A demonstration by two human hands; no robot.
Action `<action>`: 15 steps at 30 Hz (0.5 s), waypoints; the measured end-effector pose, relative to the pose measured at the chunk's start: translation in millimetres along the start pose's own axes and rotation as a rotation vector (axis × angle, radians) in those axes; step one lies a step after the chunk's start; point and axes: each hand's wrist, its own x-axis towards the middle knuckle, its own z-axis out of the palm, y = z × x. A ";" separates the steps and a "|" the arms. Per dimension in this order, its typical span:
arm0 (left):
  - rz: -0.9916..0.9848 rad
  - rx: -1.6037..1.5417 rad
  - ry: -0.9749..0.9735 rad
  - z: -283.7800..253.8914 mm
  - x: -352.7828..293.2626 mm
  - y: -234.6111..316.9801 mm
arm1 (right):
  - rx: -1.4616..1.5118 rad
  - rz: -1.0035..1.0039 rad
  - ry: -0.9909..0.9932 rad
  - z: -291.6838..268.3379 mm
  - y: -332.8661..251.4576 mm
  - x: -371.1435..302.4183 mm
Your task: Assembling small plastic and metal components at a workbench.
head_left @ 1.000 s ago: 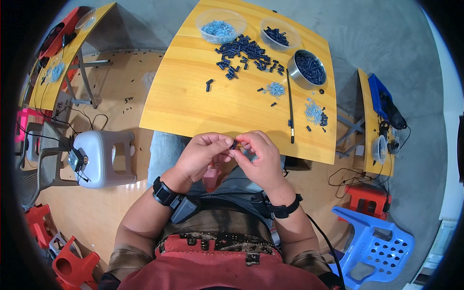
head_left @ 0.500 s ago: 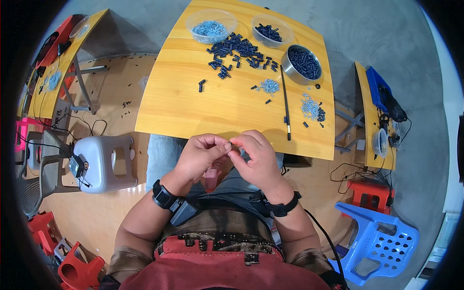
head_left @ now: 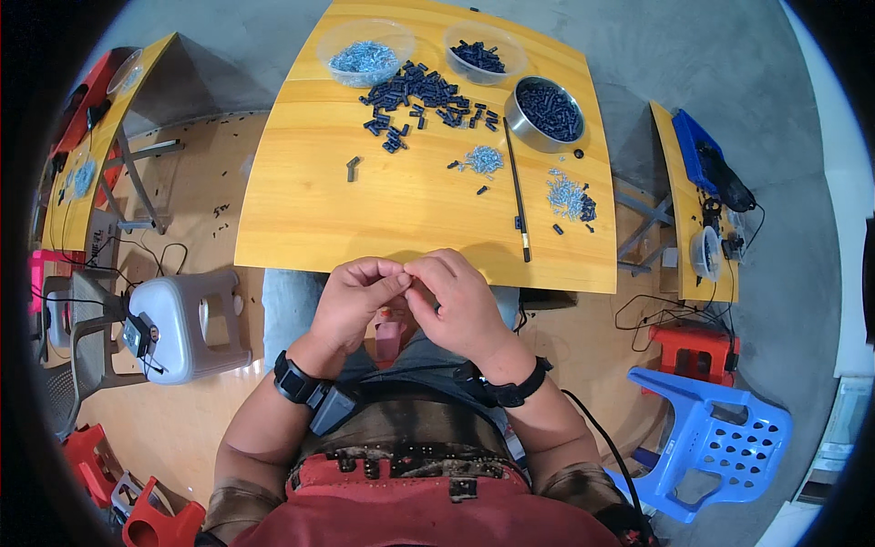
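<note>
My left hand point(head_left: 351, 301) and my right hand point(head_left: 456, 305) meet fingertip to fingertip just off the table's near edge. Both are closed in a pinch; whatever lies between the tips is too small and covered to make out. Below the left palm a pink object point(head_left: 388, 339) shows, and whether that hand holds it I cannot tell. Ahead on the yellow table point(head_left: 301, 214) lie a heap of black plastic pieces point(head_left: 415, 96), one lone black piece point(head_left: 353, 170), and two small piles of silvery screw-like parts point(head_left: 483, 159) point(head_left: 567, 197). A thin black rod point(head_left: 518, 191) lies right of centre.
Along the far side stand a clear bowl of silvery parts point(head_left: 365, 62), a clear bowl of black pieces point(head_left: 478, 59) and a metal bowl point(head_left: 547, 114) of black pieces. A grey stool point(head_left: 187, 324) is at left, a blue stool point(head_left: 706, 447) at right. Cables point(head_left: 661, 314) trail over the floor.
My joined hands have shifted slightly left in the picture, along with the table and its contents, as the view turned. The fingertips have drawn closer together over what they pinch.
</note>
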 end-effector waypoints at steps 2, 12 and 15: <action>0.015 -0.037 -0.022 -1.1 0.9 1.6 | 0.070 0.040 -0.017 -3.8 5.0 1.1; 0.037 -0.092 -0.048 -7.0 8.1 8.6 | -0.109 0.487 0.304 -42.1 82.6 33.2; 0.040 -0.114 -0.066 -8.6 9.2 9.9 | -0.306 0.525 0.272 -37.9 95.0 42.2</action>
